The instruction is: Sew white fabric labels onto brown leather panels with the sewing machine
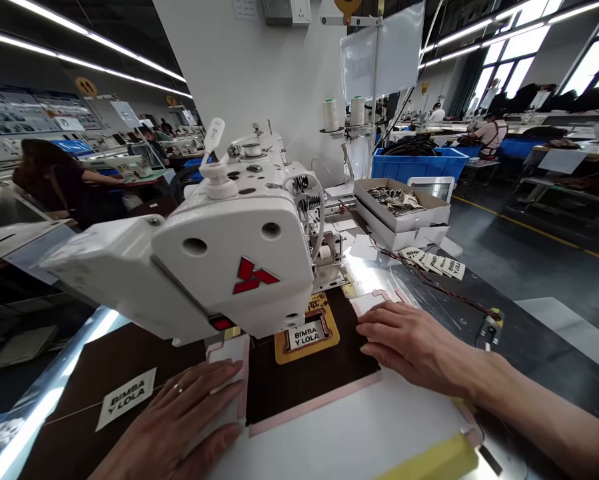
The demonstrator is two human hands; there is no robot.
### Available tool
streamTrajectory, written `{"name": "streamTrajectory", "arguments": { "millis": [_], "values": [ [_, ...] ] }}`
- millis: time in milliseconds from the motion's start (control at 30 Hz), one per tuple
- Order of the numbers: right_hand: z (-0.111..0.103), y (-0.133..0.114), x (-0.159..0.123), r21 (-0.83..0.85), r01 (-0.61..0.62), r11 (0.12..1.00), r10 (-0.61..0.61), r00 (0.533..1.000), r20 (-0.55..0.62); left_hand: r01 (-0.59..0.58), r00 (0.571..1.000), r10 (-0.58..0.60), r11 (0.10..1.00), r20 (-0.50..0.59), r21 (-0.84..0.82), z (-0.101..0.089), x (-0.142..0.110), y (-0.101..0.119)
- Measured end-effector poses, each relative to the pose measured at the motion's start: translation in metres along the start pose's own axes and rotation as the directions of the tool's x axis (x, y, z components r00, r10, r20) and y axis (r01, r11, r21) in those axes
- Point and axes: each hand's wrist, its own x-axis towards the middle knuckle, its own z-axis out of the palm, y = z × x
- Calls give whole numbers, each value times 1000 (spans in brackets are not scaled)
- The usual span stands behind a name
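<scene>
A white template with pink edging lies over dark brown material on the sewing machine's bed. My left hand rests on the template's left arm, its fingers stretched out flat. My right hand presses on the right arm of the template, fingers extended and close together. Between my hands, a yellow frame surrounds a white label reading "BIMBA Y LOLA" under the white sewing machine head. Another such label lies on brown material left of my left hand. The needle area is mostly hidden.
A cardboard box of labels stands at the back right, with a fan of labels before it. A cable crosses the dark table. Thread cones and a blue crate stand behind. Other people work farther off.
</scene>
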Motion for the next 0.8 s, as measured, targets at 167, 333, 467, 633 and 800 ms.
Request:
{"name": "streamTrajectory", "arguments": {
  "millis": [167, 333, 467, 633, 800],
  "values": [
    [14, -3, -3, -15, 24, 1000, -23, 999, 25, -192, 981, 188, 970, 44, 147, 2, 24, 6],
    [22, -8, -1, -22, -36, 999, 38, 995, 90, -182, 983, 181, 975, 20, 130, 10, 40, 4],
    [26, -10, 6, -13, -62, 998, 63, 994, 86, -172, 985, 171, 984, 17, 49, 12, 48, 7],
    [34, -8, 8, -6, -22, 1000, 22, 999, 48, -186, 981, 186, 982, 57, -4, 4, 51, 10],
    [34, -12, 5, 58, 27, 998, -30, 999, 40, -238, 968, 244, 966, 50, -105, -4, 50, 15]
  ]
}}
